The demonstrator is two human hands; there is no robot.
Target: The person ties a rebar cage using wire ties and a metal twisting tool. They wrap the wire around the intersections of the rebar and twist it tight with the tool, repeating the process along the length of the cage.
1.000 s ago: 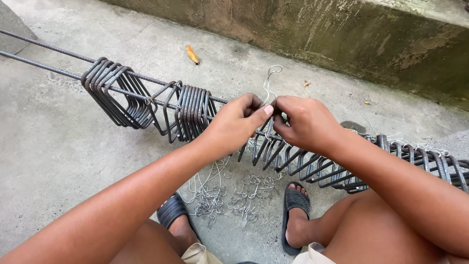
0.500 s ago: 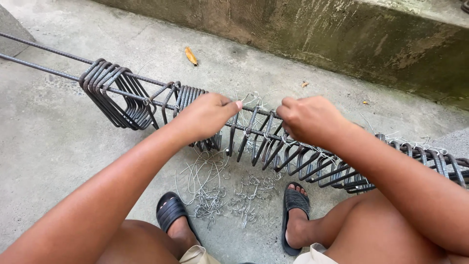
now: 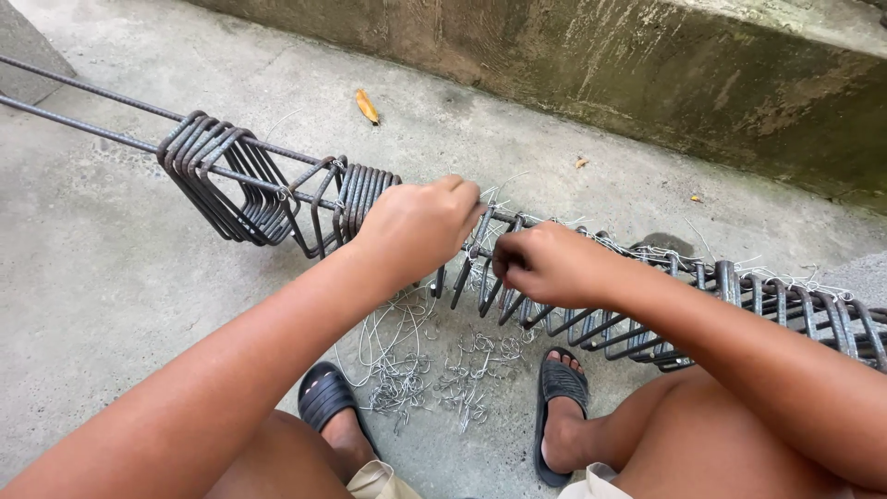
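left hand [image 3: 420, 226]: clenched on tie wire [image 3: 485, 196], frame centre
right hand [image 3: 545, 263]: pinching a stirrup [image 3: 480, 249], just right of it
rebar [image 3: 83, 88]: runs upper-left to right edge

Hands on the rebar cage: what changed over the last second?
The left hand drew away from the right hand to the left along the bars, then came partway back; now it pinches at the top bar by a steel loop, a small gap between the hands. The right hand stayed gripping the loops. The bunched loops at left, the wire ties on the ground and both sandals kept their places.
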